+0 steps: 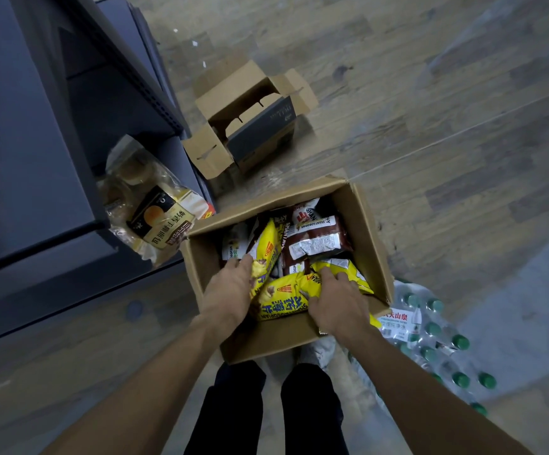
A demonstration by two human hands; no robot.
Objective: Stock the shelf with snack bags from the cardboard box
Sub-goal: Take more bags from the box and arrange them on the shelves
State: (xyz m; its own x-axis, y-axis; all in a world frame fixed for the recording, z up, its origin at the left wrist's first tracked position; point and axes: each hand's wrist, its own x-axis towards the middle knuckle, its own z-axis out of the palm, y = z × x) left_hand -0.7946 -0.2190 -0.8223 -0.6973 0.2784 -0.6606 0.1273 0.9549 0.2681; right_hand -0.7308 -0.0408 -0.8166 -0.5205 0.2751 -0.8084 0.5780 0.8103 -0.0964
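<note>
Both hands, left hand (230, 284) and right hand (342, 300), curl fingers around yellow snack bags (283, 293) inside the cardboard box (266, 343); grip edges gently, lift clear.

"SHANYAOBOPIAN" printed on brown snack bag (316, 239) in cardboard box (302, 339); same word along edge of yellow snack bag (283, 300). Water bottle pack label (398, 320): red characters, probably "天山泉". Bread bag (155, 218): Chinese characters, too blurred to read.

We see the snack bags (294, 244) in the cardboard box (266, 339), the shelf (37, 192) left of it, a water-bottle pack (430, 326) right.
</note>
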